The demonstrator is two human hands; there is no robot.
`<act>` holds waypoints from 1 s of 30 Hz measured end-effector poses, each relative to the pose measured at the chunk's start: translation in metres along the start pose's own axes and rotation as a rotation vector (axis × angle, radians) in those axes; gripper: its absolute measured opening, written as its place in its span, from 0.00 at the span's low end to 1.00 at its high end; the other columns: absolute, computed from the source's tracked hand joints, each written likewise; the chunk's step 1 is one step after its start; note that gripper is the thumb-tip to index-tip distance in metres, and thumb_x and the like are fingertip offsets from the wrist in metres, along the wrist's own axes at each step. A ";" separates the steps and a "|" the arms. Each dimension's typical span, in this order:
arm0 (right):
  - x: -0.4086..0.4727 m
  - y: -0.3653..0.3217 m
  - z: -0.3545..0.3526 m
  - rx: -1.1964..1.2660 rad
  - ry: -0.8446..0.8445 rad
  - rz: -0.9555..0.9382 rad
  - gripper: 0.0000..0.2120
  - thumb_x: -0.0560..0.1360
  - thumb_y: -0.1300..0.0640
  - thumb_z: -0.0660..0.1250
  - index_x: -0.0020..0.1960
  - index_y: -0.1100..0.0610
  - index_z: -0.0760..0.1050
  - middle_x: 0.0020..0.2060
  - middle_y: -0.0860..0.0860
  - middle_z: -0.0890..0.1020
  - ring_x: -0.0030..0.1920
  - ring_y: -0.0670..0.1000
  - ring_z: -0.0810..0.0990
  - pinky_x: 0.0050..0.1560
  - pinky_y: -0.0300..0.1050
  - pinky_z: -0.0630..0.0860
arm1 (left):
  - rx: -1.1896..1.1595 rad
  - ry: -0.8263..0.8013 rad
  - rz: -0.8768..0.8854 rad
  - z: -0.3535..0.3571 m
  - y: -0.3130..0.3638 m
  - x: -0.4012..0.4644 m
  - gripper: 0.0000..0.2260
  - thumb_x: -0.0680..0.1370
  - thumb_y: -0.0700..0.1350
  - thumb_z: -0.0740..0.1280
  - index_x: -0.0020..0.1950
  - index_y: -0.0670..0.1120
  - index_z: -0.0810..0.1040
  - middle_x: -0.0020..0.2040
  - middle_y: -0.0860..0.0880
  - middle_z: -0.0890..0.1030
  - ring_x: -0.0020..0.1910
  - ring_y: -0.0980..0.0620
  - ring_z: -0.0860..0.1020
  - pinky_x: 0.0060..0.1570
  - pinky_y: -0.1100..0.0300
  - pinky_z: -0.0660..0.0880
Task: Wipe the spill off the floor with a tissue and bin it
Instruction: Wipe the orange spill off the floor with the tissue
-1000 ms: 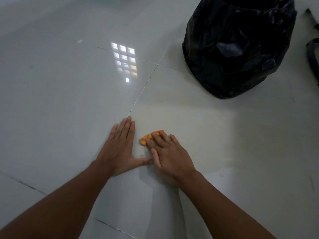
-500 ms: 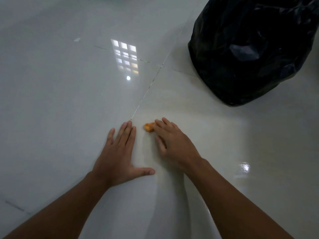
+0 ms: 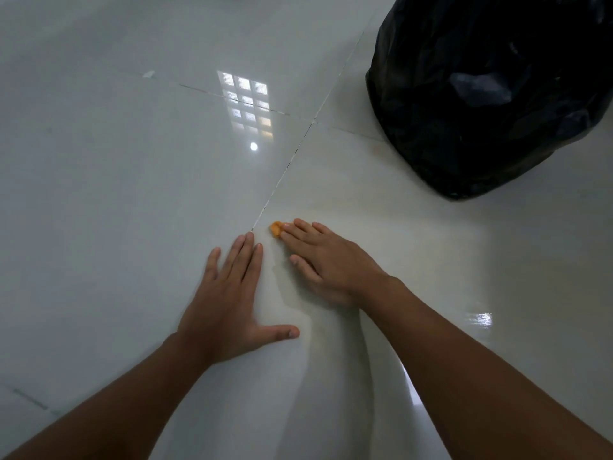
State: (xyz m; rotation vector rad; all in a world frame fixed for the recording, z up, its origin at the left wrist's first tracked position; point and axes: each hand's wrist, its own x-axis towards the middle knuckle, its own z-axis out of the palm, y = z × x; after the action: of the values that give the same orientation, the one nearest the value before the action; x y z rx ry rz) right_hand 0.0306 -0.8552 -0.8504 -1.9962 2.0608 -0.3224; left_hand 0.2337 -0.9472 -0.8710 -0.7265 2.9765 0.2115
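Pressing soft, sodden orange tissue (image 3: 275, 229) under flat right hand (image 3: 326, 260), left hand (image 3: 229, 300) splayed beside; probably tear-prone, so gather whole.

indoor room, glossy tiled floor (image 3: 132, 194), black bin bag (image 3: 491, 94)

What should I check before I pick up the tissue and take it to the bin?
1. Tissue under the right hand: ok, pressed flat to the floor; only an orange edge shows.
2. Grip on the tissue: not ok, the right hand lies straight over it, not curled round it.
3. Spill wiped up: not ok, a faint wet outline shows between the hands.
4. Left hand clear of the tissue: ok, flat on the floor beside it.
5. Bin mouth open: cannot tell, its top is out of frame.
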 end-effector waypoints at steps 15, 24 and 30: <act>-0.026 0.050 -0.013 -0.054 0.109 0.528 0.25 0.83 0.51 0.45 0.79 0.53 0.52 0.79 0.47 0.54 0.79 0.52 0.48 0.77 0.49 0.44 | 0.037 -0.017 0.011 0.000 -0.001 0.001 0.61 0.65 0.84 0.51 0.80 0.36 0.52 0.82 0.39 0.49 0.81 0.44 0.47 0.76 0.36 0.52; -0.142 0.051 -0.010 0.116 0.255 0.700 0.23 0.84 0.55 0.47 0.78 0.57 0.56 0.79 0.50 0.54 0.78 0.50 0.51 0.77 0.42 0.43 | 0.060 -0.030 0.022 0.004 0.001 0.000 0.62 0.66 0.84 0.50 0.80 0.36 0.50 0.82 0.39 0.46 0.81 0.44 0.44 0.77 0.37 0.48; -0.172 -0.013 0.019 0.157 0.296 0.465 0.21 0.78 0.60 0.61 0.71 0.59 0.71 0.74 0.51 0.68 0.74 0.51 0.66 0.75 0.40 0.52 | 0.053 -0.026 0.069 0.008 0.012 -0.013 0.60 0.67 0.83 0.52 0.80 0.35 0.52 0.81 0.36 0.49 0.81 0.42 0.48 0.77 0.42 0.48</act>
State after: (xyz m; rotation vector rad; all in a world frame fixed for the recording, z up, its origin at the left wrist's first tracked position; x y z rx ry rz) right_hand 0.0542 -0.6836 -0.8597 -1.3899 2.5064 -0.6879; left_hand 0.2402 -0.9299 -0.8760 -0.6120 2.9726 0.1436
